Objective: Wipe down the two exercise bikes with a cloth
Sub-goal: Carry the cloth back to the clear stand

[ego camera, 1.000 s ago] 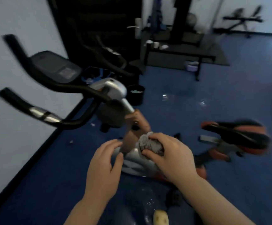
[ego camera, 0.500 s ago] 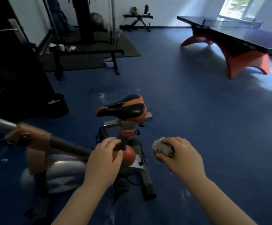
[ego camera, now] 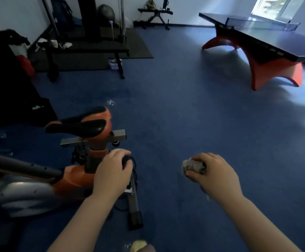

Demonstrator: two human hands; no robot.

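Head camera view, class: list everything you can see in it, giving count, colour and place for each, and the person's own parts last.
exercise bike: one, orange and silver with a black-and-orange saddle, lower left
table tennis table: one, dark top on orange legs, upper right
weight bench: one, black, upper left
mat: one, dark, under the bench
floor: blue, throughout
cloth: one, grey, bunched in the right hand
left hand: fingers curled over a dark knob on the bike
right hand: grips the cloth, clear of the bike
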